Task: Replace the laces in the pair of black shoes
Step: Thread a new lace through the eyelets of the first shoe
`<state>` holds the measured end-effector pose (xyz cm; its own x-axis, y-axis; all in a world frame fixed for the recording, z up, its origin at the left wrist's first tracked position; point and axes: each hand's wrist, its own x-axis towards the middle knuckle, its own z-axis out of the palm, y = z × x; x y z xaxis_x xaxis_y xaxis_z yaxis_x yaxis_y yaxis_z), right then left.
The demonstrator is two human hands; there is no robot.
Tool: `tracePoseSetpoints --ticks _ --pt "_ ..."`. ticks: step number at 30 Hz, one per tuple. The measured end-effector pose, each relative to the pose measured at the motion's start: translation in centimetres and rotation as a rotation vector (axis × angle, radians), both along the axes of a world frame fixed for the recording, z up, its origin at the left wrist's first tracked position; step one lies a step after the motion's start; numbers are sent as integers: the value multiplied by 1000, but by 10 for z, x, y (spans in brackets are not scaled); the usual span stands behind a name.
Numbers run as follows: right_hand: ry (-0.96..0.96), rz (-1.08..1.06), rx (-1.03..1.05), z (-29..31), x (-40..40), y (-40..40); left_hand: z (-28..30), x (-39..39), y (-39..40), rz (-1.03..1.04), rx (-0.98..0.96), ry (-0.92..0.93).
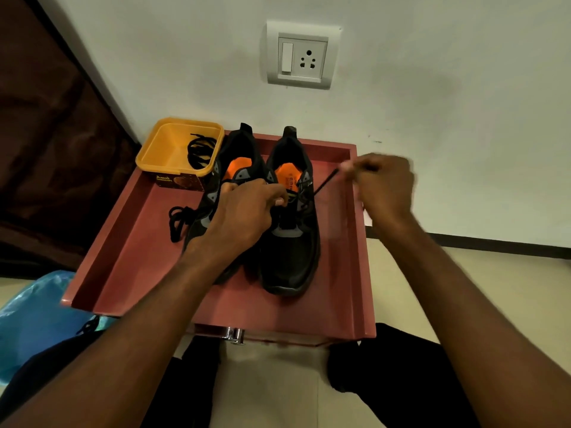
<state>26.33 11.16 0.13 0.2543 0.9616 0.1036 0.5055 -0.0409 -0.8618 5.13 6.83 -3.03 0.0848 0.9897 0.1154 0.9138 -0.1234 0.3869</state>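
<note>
Two black shoes with orange insoles stand side by side on a pink tray-like table top (129,242). The right shoe (293,257) points toward me; the left shoe (238,152) is largely hidden under my left hand (244,217). That hand's fingers are curled at the right shoe's eyelets, pinching the lace there. My right hand (383,186), blurred, pinches the end of a black lace (324,182) stretched taut up and to the right from the shoe. A loose black lace (179,219) lies on the table left of the shoes.
A yellow tub (173,146) at the table's back left holds another coiled black lace (199,151). A wall with a switch socket (301,55) stands right behind. A blue plastic bag (34,316) lies on the floor at left. A metal drawer knob (234,334) juts from the table's front.
</note>
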Motion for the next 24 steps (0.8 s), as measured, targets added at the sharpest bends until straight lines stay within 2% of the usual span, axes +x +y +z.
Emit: tracePoseSetpoints --ticks 1,2,4,6,8,10,12,17,20,24 --pt "15 -135 105 3 3 0 0 0 0 -3 -7 15" --pt "-63 -215 196 5 4 -2 0 0 0 -8 -10 28" --pt "-227 -170 302 6 -1 -6 0 -1 0 -14 -7 28" --pt "-257 56 228 4 -13 -10 -1 0 -1 -17 -11 -6" --pt "-390 308 -7 -3 -23 -11 0 0 -1 -18 -15 -23" --pt "-452 474 -169 -12 -26 -11 0 0 -1 -17 -10 -1" --pt "-455 501 -182 -15 -22 -10 0 -1 -2 -19 -11 -9" --pt "-363 348 -47 -11 -12 -4 -2 -1 -2 -92 41 -153" --pt "-431 454 -71 -12 -16 -5 0 -2 -3 -92 22 -270" --pt "-411 531 -188 -14 -7 -1 2 -2 -4 -67 -15 -395"
